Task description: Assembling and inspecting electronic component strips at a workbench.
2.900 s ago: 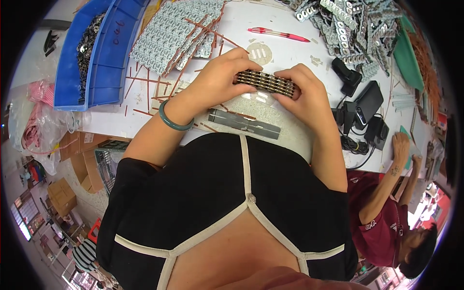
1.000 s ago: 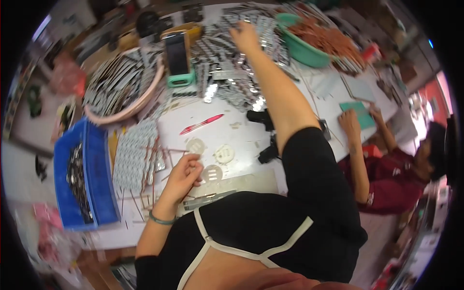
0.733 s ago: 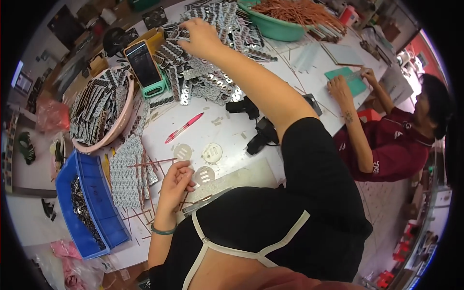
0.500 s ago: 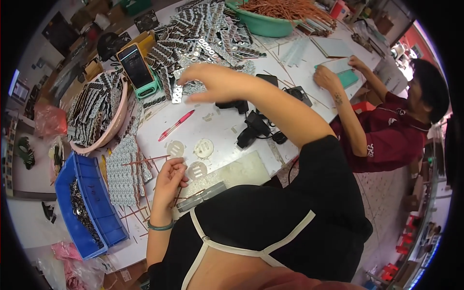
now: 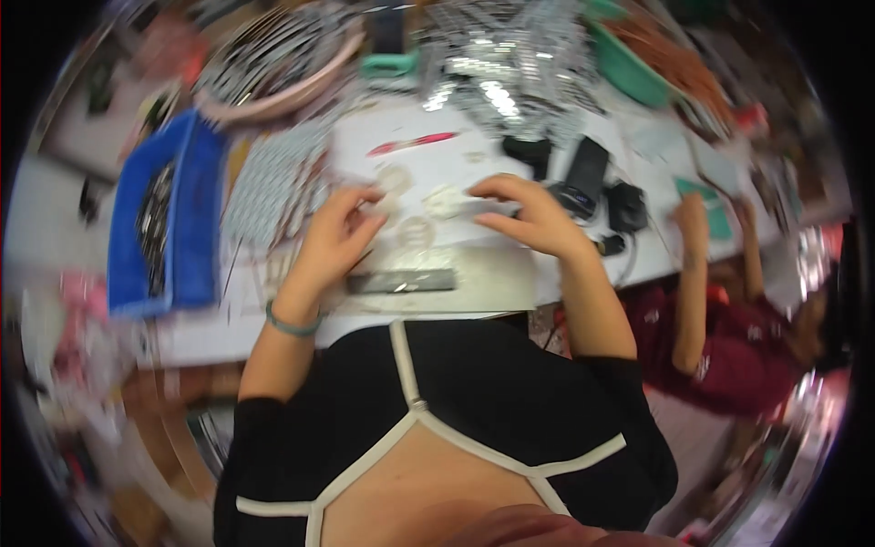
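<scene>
A short silvery strip (image 5: 476,208), smeared by motion, lies between the thumb and fingers of my right hand (image 5: 538,219). The hand is over the middle of the white table, right of a pale slotted disc (image 5: 444,201). My left hand (image 5: 339,232) is open, thumb and fingers apart, with no object visible in it. Two more pale discs lie close by, one beyond its fingertips (image 5: 395,178) and one to its right (image 5: 410,233). A grey metal bar-shaped piece (image 5: 403,281) rests on a pale board (image 5: 497,273) in front of me.
A blue bin (image 5: 196,219) of small metal pieces and a patterned stack (image 5: 273,182) stand left. Behind are a pink basket (image 5: 296,96), a phone on a green stand (image 5: 387,64), heaped metal strips (image 5: 510,73) and a pink pen (image 5: 412,144). Black adapters (image 5: 583,173) and a co-worker (image 5: 729,337) are right.
My right hand has come back from the strip pile with a silvery strip. My left hand's fingers have spread. The whole view has turned, and the picture is now blurred.
</scene>
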The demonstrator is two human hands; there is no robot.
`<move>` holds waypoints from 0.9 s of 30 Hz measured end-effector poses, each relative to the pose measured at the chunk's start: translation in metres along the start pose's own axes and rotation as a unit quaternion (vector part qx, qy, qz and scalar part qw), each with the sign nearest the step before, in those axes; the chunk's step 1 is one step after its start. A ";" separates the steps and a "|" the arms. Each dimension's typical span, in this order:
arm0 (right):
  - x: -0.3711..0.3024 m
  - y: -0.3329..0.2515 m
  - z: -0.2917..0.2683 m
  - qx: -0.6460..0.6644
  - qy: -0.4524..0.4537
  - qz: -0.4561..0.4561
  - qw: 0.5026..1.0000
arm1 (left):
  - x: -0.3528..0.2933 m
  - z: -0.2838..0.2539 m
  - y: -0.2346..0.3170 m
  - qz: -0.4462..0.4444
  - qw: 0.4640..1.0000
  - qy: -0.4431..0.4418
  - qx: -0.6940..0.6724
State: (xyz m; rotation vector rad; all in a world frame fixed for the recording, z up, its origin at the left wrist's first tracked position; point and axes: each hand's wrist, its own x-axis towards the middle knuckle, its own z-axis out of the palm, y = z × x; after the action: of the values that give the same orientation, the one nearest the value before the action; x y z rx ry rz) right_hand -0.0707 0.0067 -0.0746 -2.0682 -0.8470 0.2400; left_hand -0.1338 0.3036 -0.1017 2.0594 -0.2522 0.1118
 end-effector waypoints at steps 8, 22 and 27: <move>0.032 -0.001 0.033 0.077 -0.072 0.049 0.993 | -0.037 -0.118 -0.045 -0.002 0.893 0.324 0.314; 0.154 -0.009 0.118 -0.224 -0.083 -0.009 0.971 | -0.033 -0.119 -0.055 -0.081 0.884 0.296 0.354; 0.126 0.007 0.100 -0.226 0.065 -0.049 0.971 | -0.036 -0.129 -0.047 0.009 0.910 0.393 0.130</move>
State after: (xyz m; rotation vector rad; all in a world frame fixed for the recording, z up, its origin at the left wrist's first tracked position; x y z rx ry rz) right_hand -0.0180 0.1511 -0.1238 -2.4194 -0.9857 -0.1586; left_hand -0.1550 0.4433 -0.0864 2.0941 0.2605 1.0053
